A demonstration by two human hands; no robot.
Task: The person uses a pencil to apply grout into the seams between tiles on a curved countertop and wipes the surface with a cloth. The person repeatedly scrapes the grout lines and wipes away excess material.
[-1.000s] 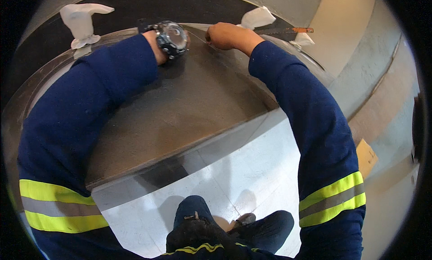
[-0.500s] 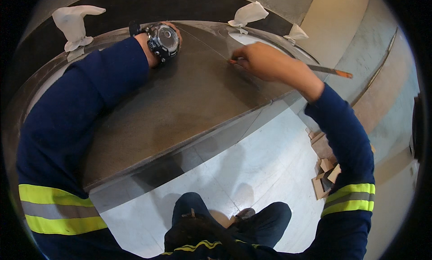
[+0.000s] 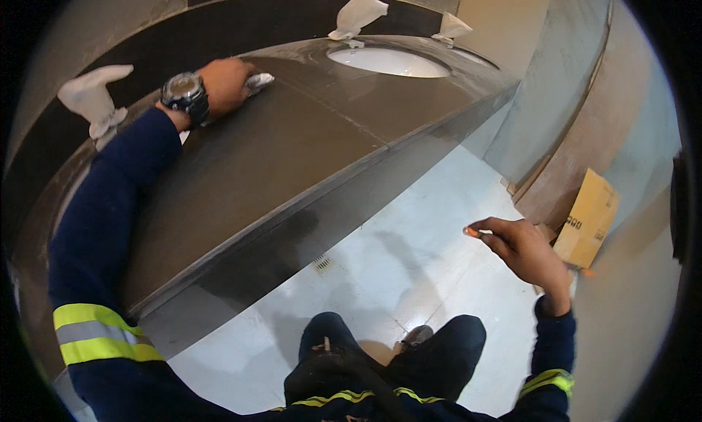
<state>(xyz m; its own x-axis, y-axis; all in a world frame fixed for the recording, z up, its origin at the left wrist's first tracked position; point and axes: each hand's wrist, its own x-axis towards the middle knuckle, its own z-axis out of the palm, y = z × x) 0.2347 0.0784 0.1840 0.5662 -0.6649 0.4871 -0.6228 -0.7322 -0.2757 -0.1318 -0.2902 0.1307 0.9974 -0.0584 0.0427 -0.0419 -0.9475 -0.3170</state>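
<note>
My left hand (image 3: 225, 87), with a black watch on its wrist, rests on the far part of the dark brown countertop (image 3: 241, 181). Its fingers are closed on a crumpled whitish wad (image 3: 260, 81), perhaps cloth or paper. Off to the right, above the floor and apart from the counter, my right hand (image 3: 521, 248) is closed in a pinch on a slim tool with an orange tip (image 3: 472, 232). Most of that tool is hidden by the hand. A thin joint line (image 3: 333, 109) crosses the countertop between the hands.
A white oval basin (image 3: 387, 61) is set in the counter. White-wrapped taps (image 3: 95, 100) stand along its back edge. The counter's front edge (image 3: 292, 203) runs diagonally above the pale tiled floor (image 3: 351, 276). Cardboard (image 3: 587, 217) leans by the right wall; a floor drain (image 3: 322, 263) lies below.
My right hand has drawn back from the countertop, down and right over the floor, with the slim tool. My left hand has shifted left in view, and the whitish wad now shows.
</note>
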